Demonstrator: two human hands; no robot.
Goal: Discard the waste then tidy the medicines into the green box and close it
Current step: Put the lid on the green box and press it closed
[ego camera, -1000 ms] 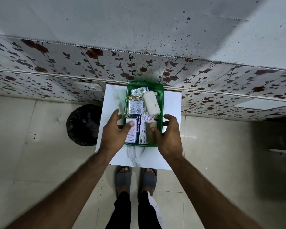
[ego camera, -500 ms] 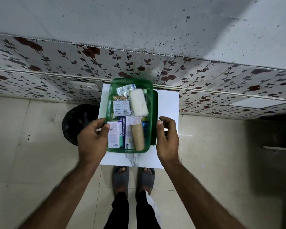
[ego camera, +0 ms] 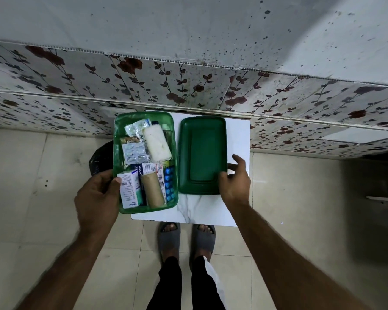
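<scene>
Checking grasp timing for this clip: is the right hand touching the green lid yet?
Touching. The head view shows the right hand with its thumb on the green lid at the near right corner.

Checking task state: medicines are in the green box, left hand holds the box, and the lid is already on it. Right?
Not quite. The head view shows the lid off, lying on the white table to the right of the green box, with the right hand at its near corner. The medicines are in the box and the left hand holds it.
</scene>
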